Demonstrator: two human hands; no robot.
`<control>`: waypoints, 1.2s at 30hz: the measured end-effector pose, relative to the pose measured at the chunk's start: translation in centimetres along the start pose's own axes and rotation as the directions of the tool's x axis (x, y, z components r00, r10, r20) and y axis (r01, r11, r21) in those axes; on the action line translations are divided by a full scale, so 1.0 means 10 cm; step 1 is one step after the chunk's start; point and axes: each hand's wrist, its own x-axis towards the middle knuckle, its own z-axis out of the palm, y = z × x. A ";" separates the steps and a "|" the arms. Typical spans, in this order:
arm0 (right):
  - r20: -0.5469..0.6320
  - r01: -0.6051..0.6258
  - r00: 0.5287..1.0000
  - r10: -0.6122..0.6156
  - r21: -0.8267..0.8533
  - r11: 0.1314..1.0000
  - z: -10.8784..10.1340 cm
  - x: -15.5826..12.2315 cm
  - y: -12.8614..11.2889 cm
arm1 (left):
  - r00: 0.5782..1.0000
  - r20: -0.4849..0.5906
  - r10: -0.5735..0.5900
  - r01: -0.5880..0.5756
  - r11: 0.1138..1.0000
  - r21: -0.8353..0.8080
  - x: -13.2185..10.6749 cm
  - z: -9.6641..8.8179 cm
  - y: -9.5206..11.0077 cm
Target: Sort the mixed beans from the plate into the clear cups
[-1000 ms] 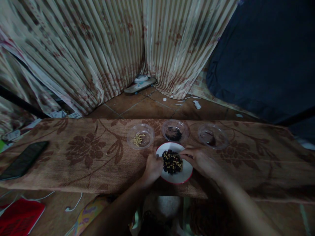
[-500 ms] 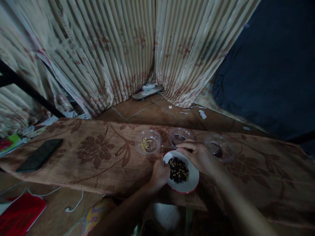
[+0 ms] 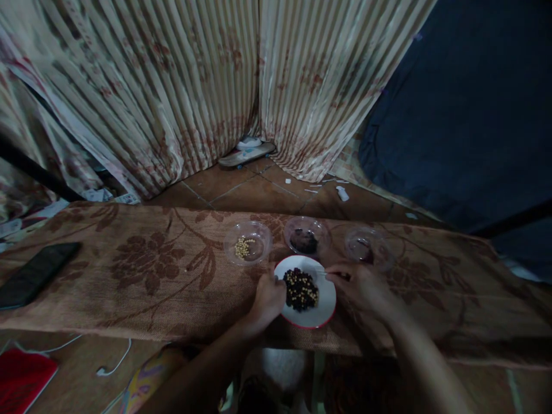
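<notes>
A white plate with a red rim point(image 3: 326, 296) stands on the cloth-covered table, holding a mixed heap of dark and yellow beans point(image 3: 302, 289). At its left edge my left hand point(image 3: 269, 296) is closed on the rim. My right hand point(image 3: 356, 282) pinches thin metal tweezers point(image 3: 321, 272), whose tips lie over the plate's upper right part. Behind the plate are three clear plastic bowls: the left bowl point(image 3: 261, 260) has yellow beans point(image 3: 244, 248), the middle bowl point(image 3: 319, 230) dark ones, and the right bowl point(image 3: 379, 244) some dark reddish ones.
A dark phone point(image 3: 38, 273) lies at the table's left end. The brown flowered tablecloth point(image 3: 172, 305) reaches the near edge. Beyond the table are striped curtains point(image 3: 207, 75), a skateboard point(image 3: 248, 155) and small litter on the tiled floor. A white cable point(image 3: 116, 362) lies at lower left.
My right hand has drawn back from beside the middle bowl to the plate's right side, bringing the tweezers over the plate. My left hand stays on the rim. The whole view has shifted slightly.
</notes>
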 end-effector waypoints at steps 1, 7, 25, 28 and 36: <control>0.025 0.004 1.000 -0.003 -0.033 0.999 0.01 -0.03 0.03 | 1.000 -0.001 0.001 -0.001 1.000 0.004 0.00 0.00 0.00; 0.102 0.057 0.994 -0.045 -0.116 0.992 0.08 0.00 0.05 | 0.999 -0.044 -0.013 0.015 0.999 0.048 0.01 0.02 0.01; 0.112 0.090 0.991 -0.070 -0.185 0.979 0.11 0.03 0.00 | 0.999 -0.052 -0.007 0.009 0.999 0.040 0.01 0.02 0.02; 0.115 0.087 0.991 -0.068 -0.175 0.981 0.11 0.04 0.01 | 0.999 -0.046 -0.011 0.013 0.999 0.038 0.01 0.02 0.02; 0.129 0.088 0.990 -0.065 -0.181 0.979 0.09 0.03 -0.03 | 0.998 -0.051 -0.039 0.040 0.999 0.021 -0.01 0.00 0.07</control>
